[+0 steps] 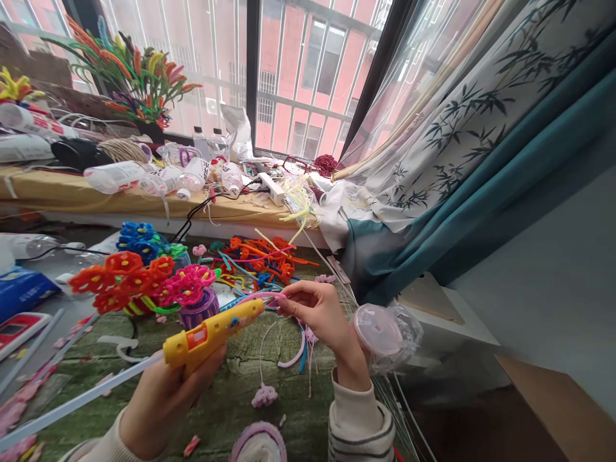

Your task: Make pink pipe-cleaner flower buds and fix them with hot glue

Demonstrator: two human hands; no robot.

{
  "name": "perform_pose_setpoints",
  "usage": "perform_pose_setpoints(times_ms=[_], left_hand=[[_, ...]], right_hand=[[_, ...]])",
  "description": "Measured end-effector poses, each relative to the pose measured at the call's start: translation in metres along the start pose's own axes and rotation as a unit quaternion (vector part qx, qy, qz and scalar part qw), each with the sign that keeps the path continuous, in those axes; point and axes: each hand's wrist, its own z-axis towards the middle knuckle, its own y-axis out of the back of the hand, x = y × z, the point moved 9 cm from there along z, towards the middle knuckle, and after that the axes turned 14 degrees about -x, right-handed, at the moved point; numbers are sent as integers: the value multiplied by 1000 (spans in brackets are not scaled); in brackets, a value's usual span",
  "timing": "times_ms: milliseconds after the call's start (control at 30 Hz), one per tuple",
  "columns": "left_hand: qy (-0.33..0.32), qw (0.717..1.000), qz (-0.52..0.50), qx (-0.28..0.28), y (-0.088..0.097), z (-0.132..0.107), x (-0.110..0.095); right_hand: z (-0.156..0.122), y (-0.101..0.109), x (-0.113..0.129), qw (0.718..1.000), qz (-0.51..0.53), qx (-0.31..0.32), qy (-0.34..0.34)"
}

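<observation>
My left hand [168, 404] grips a yellow hot glue gun [212, 337], with a long clear glue stick [72, 404] trailing out of its back toward the lower left. My right hand [320, 317] pinches a pink pipe cleaner [269, 297] close to the gun's nozzle. Just beyond the gun stand red and magenta pipe-cleaner flowers [149, 282] in a purple-wrapped holder [199, 309]. A small pink pipe-cleaner flower [264, 396] lies on the green mottled mat [231, 398] below my hands. A clear plastic container [385, 337] sits right of my right hand.
Blue pipe-cleaner flowers [139, 240] and a heap of orange stems [260, 256] lie beyond my hands. Plastic bottles and a white power strip [272, 188] rest on a padded sill [62, 189] before a barred window. Bamboo-print and teal curtains [433, 173] hang at right.
</observation>
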Motion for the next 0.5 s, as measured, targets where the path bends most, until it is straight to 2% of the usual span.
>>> perform_pose_setpoints(times_ms=[167, 333, 500], left_hand=[[26, 999, -19, -2, 0, 0, 8], [15, 1000, -20, -3, 1, 0, 1], [26, 999, 6, -36, 6, 0, -2]], right_hand=[[0, 1, -1, 1000, -9, 0, 0], [0, 1, 0, 1000, -6, -1, 2], [1, 2, -1, 1000, 1, -1, -2]])
